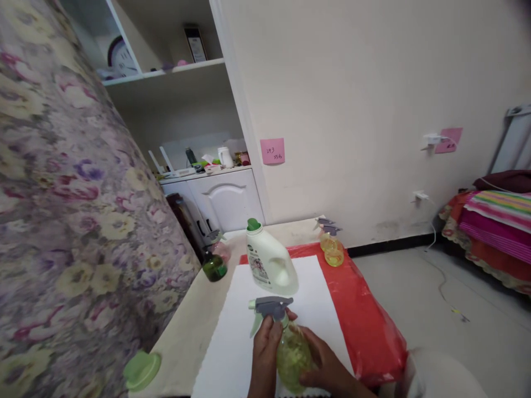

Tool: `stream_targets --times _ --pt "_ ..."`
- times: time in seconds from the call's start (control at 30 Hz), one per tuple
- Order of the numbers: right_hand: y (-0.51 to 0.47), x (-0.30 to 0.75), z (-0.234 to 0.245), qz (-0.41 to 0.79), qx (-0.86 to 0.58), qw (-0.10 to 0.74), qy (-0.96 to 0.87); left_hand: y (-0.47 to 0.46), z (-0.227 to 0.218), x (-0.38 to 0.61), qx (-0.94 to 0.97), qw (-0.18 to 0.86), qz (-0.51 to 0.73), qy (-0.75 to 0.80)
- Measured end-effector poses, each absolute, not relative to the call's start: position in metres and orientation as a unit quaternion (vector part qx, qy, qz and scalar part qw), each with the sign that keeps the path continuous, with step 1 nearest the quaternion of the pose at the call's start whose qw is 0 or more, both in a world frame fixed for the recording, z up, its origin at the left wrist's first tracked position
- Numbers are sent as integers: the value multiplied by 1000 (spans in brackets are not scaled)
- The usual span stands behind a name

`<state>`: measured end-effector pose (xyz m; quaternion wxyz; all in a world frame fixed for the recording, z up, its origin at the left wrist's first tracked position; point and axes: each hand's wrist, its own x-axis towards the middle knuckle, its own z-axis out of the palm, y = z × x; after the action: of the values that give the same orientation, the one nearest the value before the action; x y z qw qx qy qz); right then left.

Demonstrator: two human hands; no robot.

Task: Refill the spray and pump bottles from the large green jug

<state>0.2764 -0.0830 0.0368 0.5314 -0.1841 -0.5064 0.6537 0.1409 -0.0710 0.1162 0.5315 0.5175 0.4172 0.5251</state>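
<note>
Between my two hands is a yellow-tinted clear spray bottle (292,359) with a grey trigger head (271,305), held upright close to me. My left hand (265,348) closes around the neck, just under the trigger head. My right hand (321,362) wraps the bottle's body from the right side. Just beyond stands a large pale-green detergent jug (269,262) with a green spout and no cap on it. A light green cap (141,370) lies at the table's near left corner.
White paper (230,326) and a red plastic sheet (365,320) cover parts of the table. Two yellow spray bottles (333,254) stand at the back right. A dark green bottle (214,268) and a pinkish spray bottle (219,246) stand back left. A floral curtain (83,210) hangs at left.
</note>
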Motion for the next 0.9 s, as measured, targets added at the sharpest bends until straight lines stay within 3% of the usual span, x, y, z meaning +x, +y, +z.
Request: stream_targets --times 0.2,0.53,0.67,0.9 --pt "-84 280 22 566 -298 557 -529 -66 89 147 564 508 471 449" --pt "-72 302 34 510 -323 606 -518 -52 72 127 656 392 462 449" --pt "-65 316 26 493 -365 609 -502 -34 58 98 659 332 431 519" --pt "-42 348 31 448 -397 646 -474 -24 17 81 656 317 386 566"
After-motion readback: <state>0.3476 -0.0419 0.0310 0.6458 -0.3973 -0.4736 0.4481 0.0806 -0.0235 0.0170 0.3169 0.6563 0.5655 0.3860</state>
